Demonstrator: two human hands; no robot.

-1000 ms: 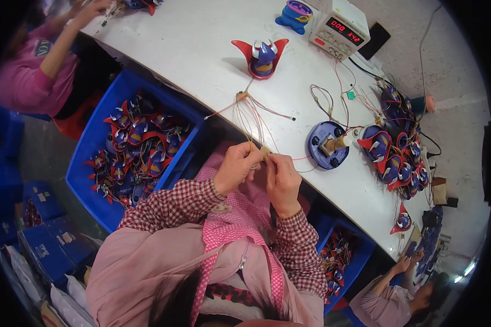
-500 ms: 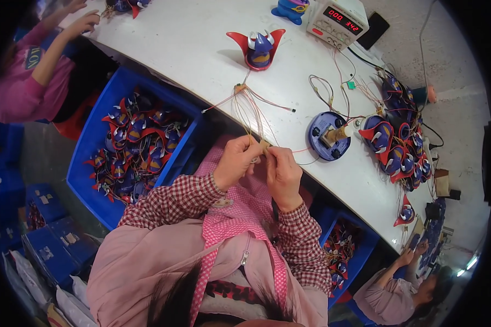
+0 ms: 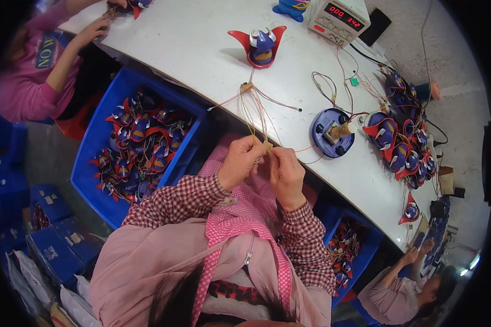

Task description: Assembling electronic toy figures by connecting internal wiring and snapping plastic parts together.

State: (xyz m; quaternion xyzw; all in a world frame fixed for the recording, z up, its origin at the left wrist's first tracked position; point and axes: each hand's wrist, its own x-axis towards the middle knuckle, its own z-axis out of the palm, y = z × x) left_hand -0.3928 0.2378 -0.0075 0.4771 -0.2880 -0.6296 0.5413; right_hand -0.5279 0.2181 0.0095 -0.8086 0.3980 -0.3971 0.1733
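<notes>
At the centre of the frame, a small tan piece (image 3: 267,146) is pinched between the closed fingertips of the left hand (image 3: 240,163) and the right hand (image 3: 287,176). The thin wires (image 3: 264,114) are best kept slack, so the toy head (image 3: 262,48), upper centre, is not dragged.

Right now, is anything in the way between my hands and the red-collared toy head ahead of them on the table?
No separate object visibly blocks the gap. Between the toy head and your left hand and right hand lie only wires, a small tan piece on them and the table edge; both hands pinch the near end.
</notes>
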